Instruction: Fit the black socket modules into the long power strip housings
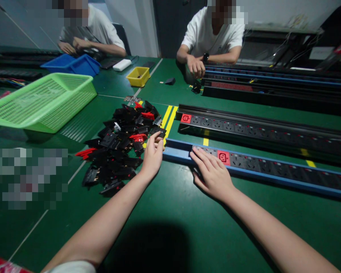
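Right hand (216, 175), thumb apart, rests on a slim blue rail (176, 152), glossy green worktop (161, 201) below; left hand's (152, 154) grip unclear.

Open tabletop (173, 197) before blue rail (261, 165), module pile (113, 140) blocking left

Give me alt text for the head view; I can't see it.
The right hand rests across a blue strip of sockets; the left hand is between the strip's end and a jumbled pile of black and red parts on a green table. Two people are opposite.
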Demonstrator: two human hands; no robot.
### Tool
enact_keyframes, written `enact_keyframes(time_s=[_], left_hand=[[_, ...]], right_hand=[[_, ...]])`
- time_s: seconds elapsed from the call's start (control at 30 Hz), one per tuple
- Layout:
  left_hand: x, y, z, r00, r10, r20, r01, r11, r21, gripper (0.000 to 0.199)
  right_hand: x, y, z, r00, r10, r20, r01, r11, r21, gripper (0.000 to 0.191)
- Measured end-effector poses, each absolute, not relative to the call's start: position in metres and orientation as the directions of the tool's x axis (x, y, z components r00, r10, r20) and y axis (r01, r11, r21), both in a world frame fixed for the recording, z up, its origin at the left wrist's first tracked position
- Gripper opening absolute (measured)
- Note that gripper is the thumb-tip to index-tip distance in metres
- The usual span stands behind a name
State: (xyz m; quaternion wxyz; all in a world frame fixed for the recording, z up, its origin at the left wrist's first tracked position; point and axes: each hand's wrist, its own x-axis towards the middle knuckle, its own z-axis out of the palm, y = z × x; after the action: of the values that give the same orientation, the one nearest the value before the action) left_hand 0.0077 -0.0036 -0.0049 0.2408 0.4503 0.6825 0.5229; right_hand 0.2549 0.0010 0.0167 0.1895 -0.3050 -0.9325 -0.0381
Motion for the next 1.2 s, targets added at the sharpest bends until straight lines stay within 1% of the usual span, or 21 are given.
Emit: enact_keyframes(time_s=[0.07,0.13,0.3,0.4,0.47,0.57,0.67,0.73,0.9,1.2], left_hand=[[0.0091,-0.0059,-0.0006,-0.495,0.848,0.191,0.477,0.081,0.875,0.036],[0.0097,-0.0072,0.002,-0.499,0.836,0.231,0.545,0.096,0.833,0.033],[0.0098,-0.0074,0.0008,-0.485,0.837,0.253,0.576,0.088,0.813,0.03],[0.0112,-0.0084,-0.0006,-0.515,0.81,0.282,0.585,0.091,0.806,0.028],[0.0118,-0.0092,-0.0009,-0.52,0.786,0.335,0.612,0.068,0.788,0.03],[0.0104,-0.0087,-0.0016,-0.451,0.803,0.389,0.663,0.01,0.749,0.04],[0.0073,-0.0064,-0.0033,-0.37,0.863,0.343,0.686,0.005,0.728,0.043],[0.0058,-0.0051,-0.0043,-0.355,0.881,0.313,0.687,0.019,0.727,0.042],[0.0071,-0.0055,-0.0024,-0.418,0.848,0.327,0.676,0.049,0.735,0.037],[0.0102,-0.0071,-0.001,-0.488,0.824,0.289,0.647,0.119,0.753,0.028]], right_hand=[[0.2549,0.0011,0.0166,-0.743,0.555,0.375,0.583,0.811,-0.045,0.064],[0.255,0.0009,0.0165,-0.743,0.556,0.373,0.583,0.811,-0.048,0.064],[0.255,0.0006,0.0159,-0.734,0.56,0.384,0.583,0.81,-0.066,0.066],[0.2551,0.0008,0.0158,-0.738,0.557,0.382,0.577,0.814,-0.072,0.067],[0.2552,0.0009,0.016,-0.741,0.554,0.379,0.574,0.816,-0.072,0.067],[0.2552,0.0008,0.0162,-0.739,0.556,0.38,0.575,0.815,-0.074,0.067],[0.2551,0.0005,0.0164,-0.739,0.555,0.382,0.575,0.815,-0.071,0.067],[0.2551,0.0004,0.0165,-0.739,0.554,0.383,0.577,0.814,-0.065,0.066],[0.2549,0.0008,0.0163,-0.741,0.555,0.378,0.581,0.812,-0.054,0.064],[0.2546,0.0,0.0161,-0.737,0.566,0.37,0.591,0.805,-0.054,0.065]])
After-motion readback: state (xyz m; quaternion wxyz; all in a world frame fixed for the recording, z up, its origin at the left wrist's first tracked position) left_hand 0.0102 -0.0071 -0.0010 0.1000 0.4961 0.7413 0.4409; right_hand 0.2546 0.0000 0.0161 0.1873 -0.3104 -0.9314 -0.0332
